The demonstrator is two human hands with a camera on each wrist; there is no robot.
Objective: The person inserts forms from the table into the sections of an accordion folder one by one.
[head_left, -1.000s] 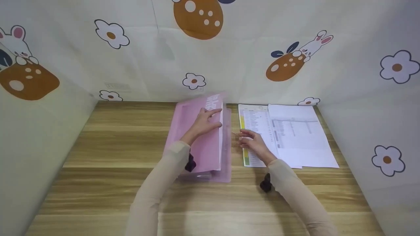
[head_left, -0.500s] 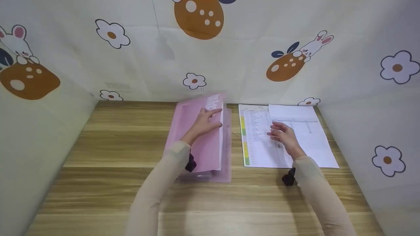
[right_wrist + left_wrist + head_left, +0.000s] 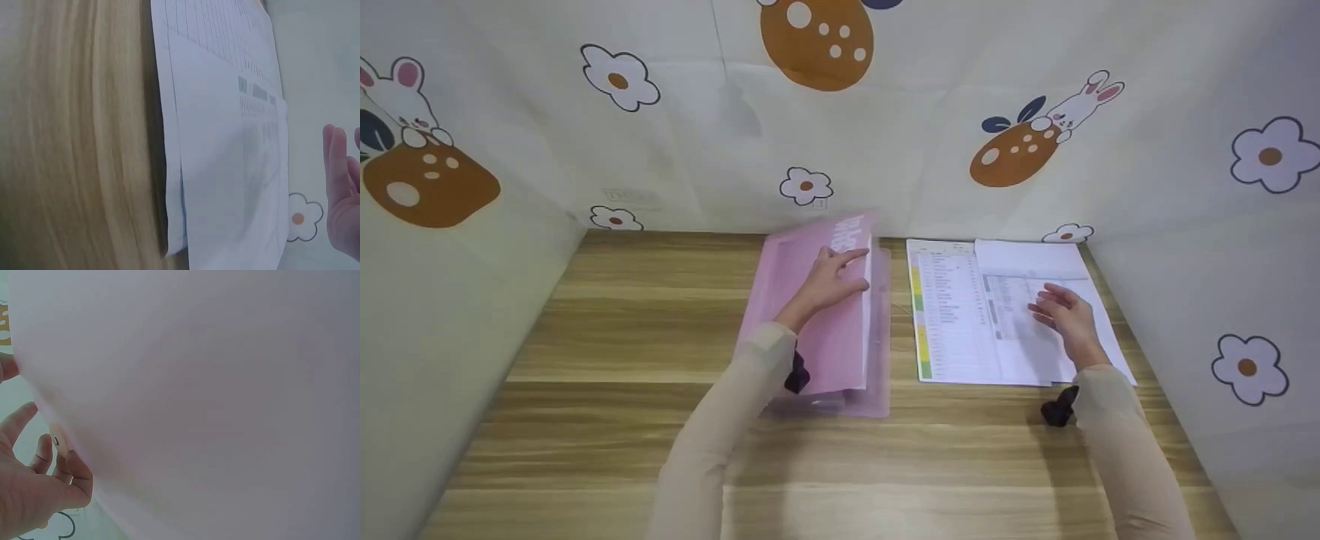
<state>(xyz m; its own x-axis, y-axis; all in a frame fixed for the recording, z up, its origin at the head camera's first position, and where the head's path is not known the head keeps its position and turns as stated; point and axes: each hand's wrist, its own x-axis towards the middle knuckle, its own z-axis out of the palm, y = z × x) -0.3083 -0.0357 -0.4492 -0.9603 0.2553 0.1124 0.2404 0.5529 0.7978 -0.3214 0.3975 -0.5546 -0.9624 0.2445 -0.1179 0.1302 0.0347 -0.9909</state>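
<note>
A pink folder (image 3: 840, 352) with white lettering lies left of the table's middle, its cover lifted at the right edge. My left hand (image 3: 826, 281) holds that cover by its free edge; in the left wrist view the fingers (image 3: 79, 475) are at the rim of the pale pink sheet (image 3: 214, 405). White pages show under the cover, and what else is inside is hidden. My right hand (image 3: 1066, 321) hovers over the printed sheets (image 3: 1012, 360), holding nothing, with its fingers loosely bent. The right wrist view shows the same hand (image 3: 343, 191) apart from the papers.
A printed list (image 3: 945, 345) with yellow and green marks along its left edge lies partly under the right-hand sheets. Patterned cloth walls (image 3: 720, 150) close in the wooden table (image 3: 585, 420) at the back and both sides.
My right hand has moved right, from the left edge of the printed list to above the right-hand sheets. The left hand and the lifted cover have stayed in place.
</note>
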